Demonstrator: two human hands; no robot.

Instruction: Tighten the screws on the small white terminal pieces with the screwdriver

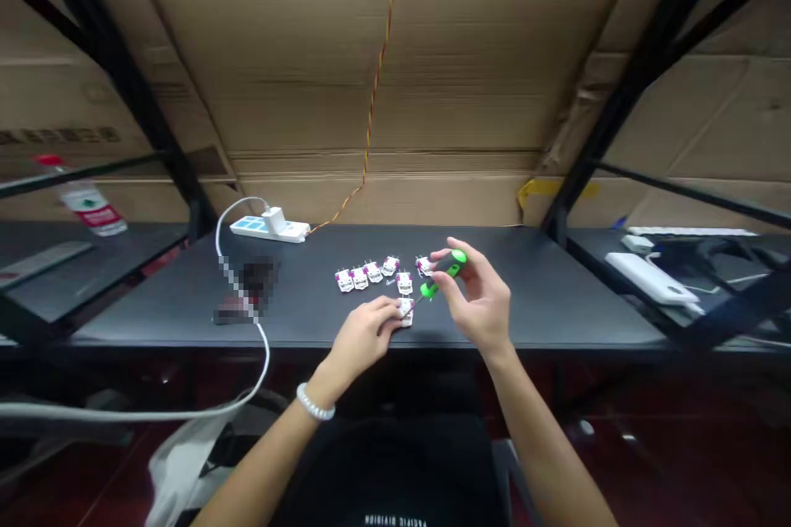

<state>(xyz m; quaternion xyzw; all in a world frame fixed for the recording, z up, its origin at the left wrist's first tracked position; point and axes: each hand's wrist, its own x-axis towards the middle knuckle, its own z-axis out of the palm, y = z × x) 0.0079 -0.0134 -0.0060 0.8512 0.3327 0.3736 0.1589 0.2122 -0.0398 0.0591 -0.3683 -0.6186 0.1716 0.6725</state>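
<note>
My right hand grips a green and black screwdriver, its shaft slanting down to the left. The tip reaches a small white part near the front edge of the table. My left hand has its fingers closed on the left side of that white part, pressing it to the tabletop. Just behind it lies another white part with purple bits. Several more of the same kind form a row to the left, and one more sits partly behind my right fingers.
A white power strip with a plugged-in charger lies at the back left. Its white cable hangs over the front edge. A blurred dark object rests on the left. Black shelf posts flank the table.
</note>
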